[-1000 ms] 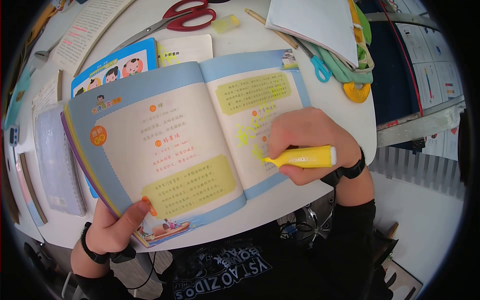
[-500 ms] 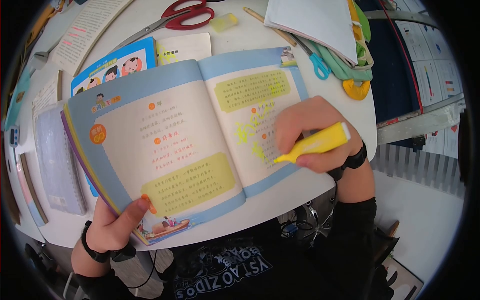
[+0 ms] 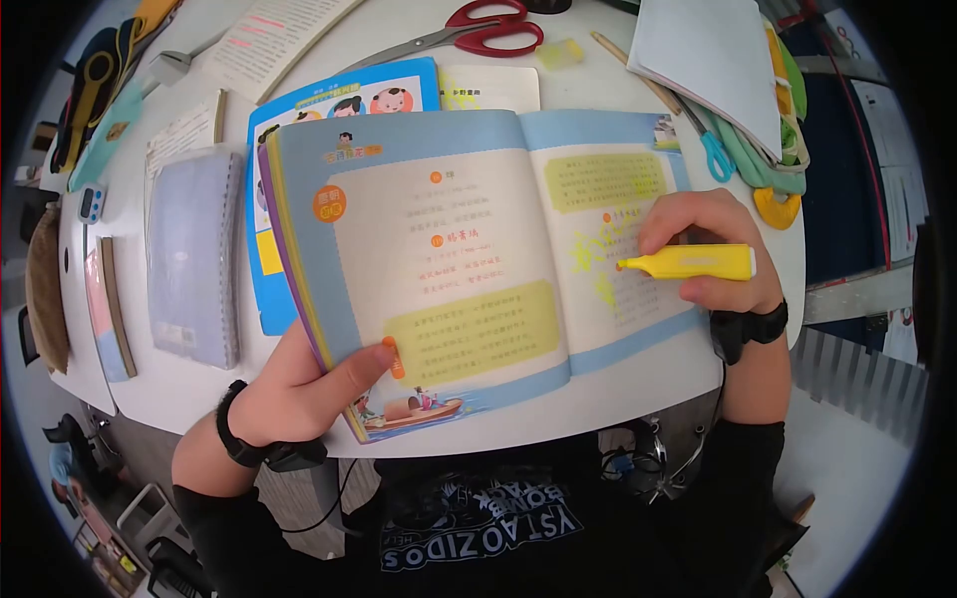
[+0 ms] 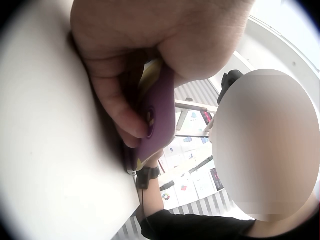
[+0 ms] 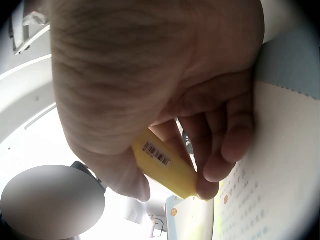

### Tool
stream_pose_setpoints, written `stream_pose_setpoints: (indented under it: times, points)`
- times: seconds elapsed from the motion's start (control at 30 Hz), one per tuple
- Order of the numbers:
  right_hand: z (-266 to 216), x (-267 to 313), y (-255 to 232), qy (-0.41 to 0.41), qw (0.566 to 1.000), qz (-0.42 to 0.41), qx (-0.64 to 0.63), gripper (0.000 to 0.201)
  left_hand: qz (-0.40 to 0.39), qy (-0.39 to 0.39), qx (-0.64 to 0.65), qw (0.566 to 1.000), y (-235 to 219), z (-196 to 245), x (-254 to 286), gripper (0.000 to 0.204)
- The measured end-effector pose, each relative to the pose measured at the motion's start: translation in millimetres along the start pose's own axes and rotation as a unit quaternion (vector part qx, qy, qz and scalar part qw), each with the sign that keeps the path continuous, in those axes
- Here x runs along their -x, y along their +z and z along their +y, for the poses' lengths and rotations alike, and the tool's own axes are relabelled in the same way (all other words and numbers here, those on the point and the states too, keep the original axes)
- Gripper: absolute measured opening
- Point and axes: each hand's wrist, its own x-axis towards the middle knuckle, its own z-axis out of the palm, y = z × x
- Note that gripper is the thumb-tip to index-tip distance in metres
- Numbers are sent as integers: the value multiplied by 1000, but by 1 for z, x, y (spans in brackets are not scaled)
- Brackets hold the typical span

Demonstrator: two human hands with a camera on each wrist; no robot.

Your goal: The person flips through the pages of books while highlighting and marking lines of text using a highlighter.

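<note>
An open book [image 3: 459, 344] of printed verse, with blue-bordered pages and a purple cover, is tilted up over the table's near edge. My left hand [image 3: 314, 384] grips its lower left corner, thumb on the page; in the left wrist view, curled fingers lie against the purple cover [image 4: 161, 112]. My right hand [image 3: 718, 234] pinches a yellow highlighter [image 3: 703, 262] over the right page. The pen's tip points left, close to the print beside bright yellow scribbles [image 3: 590, 249]. A barcode label shows on the highlighter [image 5: 172, 172] in the right wrist view.
A blue children's book [image 3: 344, 95] lies partly under the open one. Behind are red-handled scissors [image 3: 493, 28], a yellow cap-like piece [image 3: 558, 53] and blue-handled scissors [image 3: 716, 154]. White paper [image 3: 708, 70] covers a green pouch. A clear plastic case [image 3: 194, 259] sits at the left.
The head view has swung, so everything appears farther right. The highlighter's tip has moved up the right page, and its body, tilted half a second ago, is nearly level. The left hand keeps its grip.
</note>
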Motion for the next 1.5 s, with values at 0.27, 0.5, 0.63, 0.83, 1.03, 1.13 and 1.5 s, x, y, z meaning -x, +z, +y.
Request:
stream_pose_setpoints:
  times: [0.27,0.5,0.63,0.83,1.03,1.13,1.5]
  points:
    - [-3,3,-10,6,998,-33,54,29,8,1,8,1000,2,-2,1,36]
    - [-4,1,2,-14,1000,-5,11,28,10,-11,22,1000,0,-5,2,39]
    - [-5,1,5,-8,998,-13,58,27,17,-12,-3,1000,-4,-6,4,39]
    - [-5,-2,4,-11,998,4,56,24,12,-12,1,1000,0,0,2,37]
    - [-6,-1,13,-5,999,27,46,22,4,-8,0,1000,-1,-2,3,36]
    - [-11,-2,12,6,999,25,44,22,4,-10,2,1000,0,-1,3,37]
    - [-4,-1,13,-12,997,33,73,20,36,-15,17,999,1,-5,7,38]
